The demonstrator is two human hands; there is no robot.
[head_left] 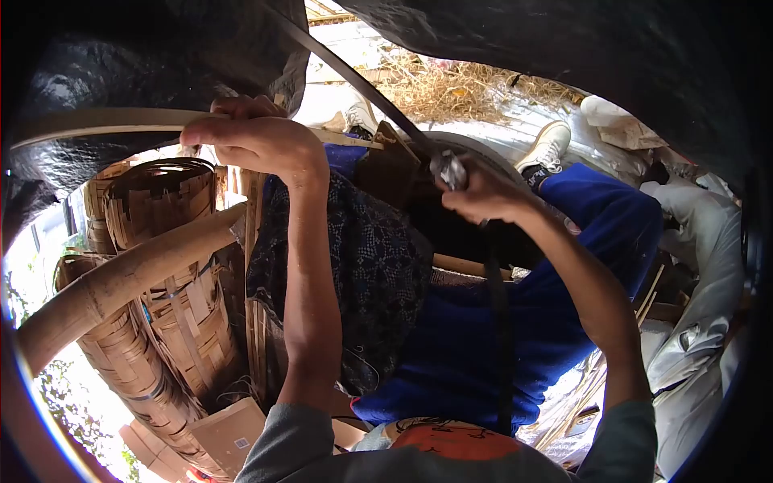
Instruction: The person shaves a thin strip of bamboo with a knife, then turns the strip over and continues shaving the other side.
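My left hand (262, 141) is raised at the upper left, thumb and fingers closed round a pale bamboo strip (105, 121). The strip curves off to the left edge, and a short length shows to the right of the wrist. My right hand (483, 189), near the middle, is wrapped round a silvery, crinkled piece (448, 171). From that piece a long, dark flat strip (354, 79) runs up to the top left; I cannot tell whether it is a blade or a strap. A dark patterned cloth (342, 266) lies over my lap between the forearms.
Tall woven bamboo baskets (189, 322) stand at the left, with a thick bamboo pole (129, 278) slanting across them. A cardboard box (229, 435) sits below. Black sheeting (580, 56) hangs overhead. Dry straw (443, 88) lies beyond my shoes; pale sacks (700, 266) are heaped at right.
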